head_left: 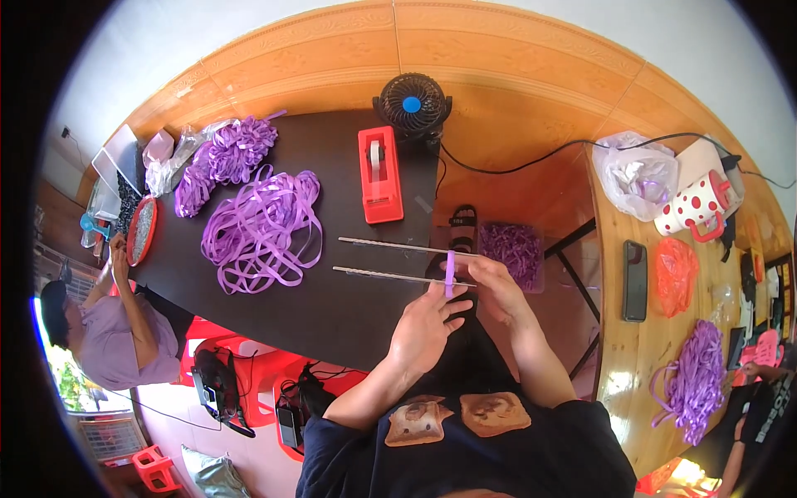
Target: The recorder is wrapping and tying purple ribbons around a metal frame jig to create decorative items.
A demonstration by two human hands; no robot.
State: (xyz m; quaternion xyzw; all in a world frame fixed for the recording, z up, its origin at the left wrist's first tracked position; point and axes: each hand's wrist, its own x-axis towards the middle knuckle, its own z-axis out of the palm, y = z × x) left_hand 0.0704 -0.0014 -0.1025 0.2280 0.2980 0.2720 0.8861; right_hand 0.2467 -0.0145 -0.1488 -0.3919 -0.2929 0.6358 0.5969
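Two thin metal rods [378,274] lie side by side and reach past the right edge of the dark table. A narrow band of purple ribbon [450,274] wraps across both rods near their close ends. At the lower rod, my left hand [422,330] touches the band with a fingertip, its other fingers spread. My right hand [496,286] is at the rod ends, its fingers bent close around the ribbon; part of its grip is hidden. A loose heap of purple ribbon [264,232] spreads on the table to the left.
A red tape dispenser [381,176] and a black fan [413,104] stand beyond the rods. Below the table edge sits a clear bin of purple pieces [511,256]. A wooden table [618,365] at right bears a phone [635,280] and a dotted cup [693,207]. Another person [124,332] works at left.
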